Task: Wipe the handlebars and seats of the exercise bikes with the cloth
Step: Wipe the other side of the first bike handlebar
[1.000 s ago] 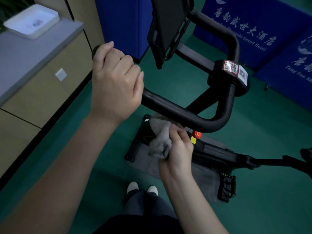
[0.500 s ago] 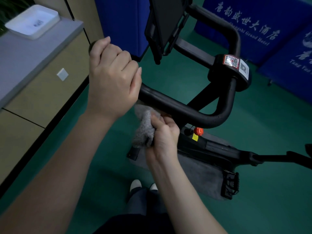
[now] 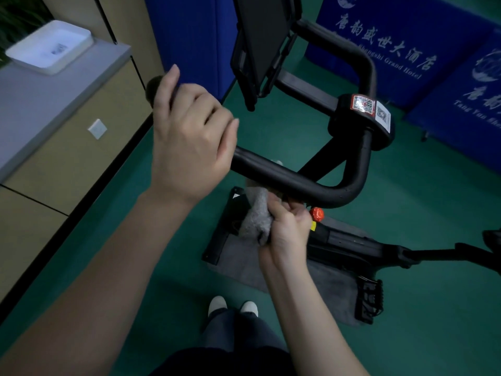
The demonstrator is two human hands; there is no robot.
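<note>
Grey cloth (image 3: 256,215) bunched in my R grip (image 3: 287,236) against handlebar (image 3: 284,178) underside for wiping; L grip (image 3: 189,142) clasps bar end to steady.

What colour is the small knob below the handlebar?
Orange-red; the knob shows clearly in the head view.

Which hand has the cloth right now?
The right hand: it grips the grey cloth bunched just under the handlebar. The left hand has no cloth; it is wrapped bare round the handlebar's end.
</note>
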